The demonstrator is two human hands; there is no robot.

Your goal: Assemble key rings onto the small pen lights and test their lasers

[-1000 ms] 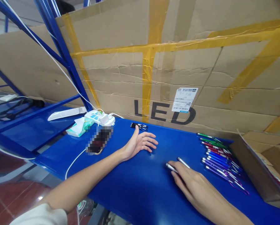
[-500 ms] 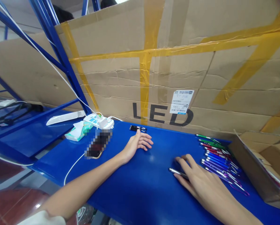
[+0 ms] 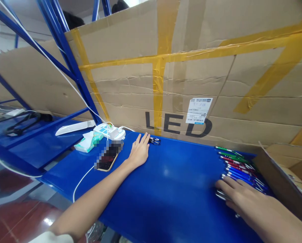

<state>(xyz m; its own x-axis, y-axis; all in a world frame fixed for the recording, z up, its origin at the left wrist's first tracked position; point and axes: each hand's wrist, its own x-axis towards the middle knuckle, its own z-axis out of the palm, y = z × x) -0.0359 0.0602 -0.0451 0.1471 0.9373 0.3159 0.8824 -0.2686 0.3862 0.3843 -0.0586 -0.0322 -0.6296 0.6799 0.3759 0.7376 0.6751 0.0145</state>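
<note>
My left hand (image 3: 139, 152) lies with its fingers stretched out at the back of the blue table, its fingertips over the left ends of a few black pens (image 3: 155, 141). My right hand (image 3: 247, 199) is closed around a pen (image 3: 221, 194) whose silver end pokes out below the fingers; motion blurs it. That hand is at the front of a row of metallic pens sorted by colour: green pens (image 3: 230, 154), red pens (image 3: 238, 164), then blue pens (image 3: 245, 176). The purple pens at the near end are mostly hidden under my right hand.
An open cardboard box (image 3: 282, 179) borders the pens on the right. To the left lie a phone (image 3: 109, 158) on a white cable, a tissue pack (image 3: 87, 143) and a white power strip (image 3: 112, 131). A tall cardboard panel (image 3: 130, 91) backs the table (image 3: 171, 202).
My right hand has carried the pen rightward to the coloured row and now covers the purple pens. My left hand has turned palm-down onto the black pens.
</note>
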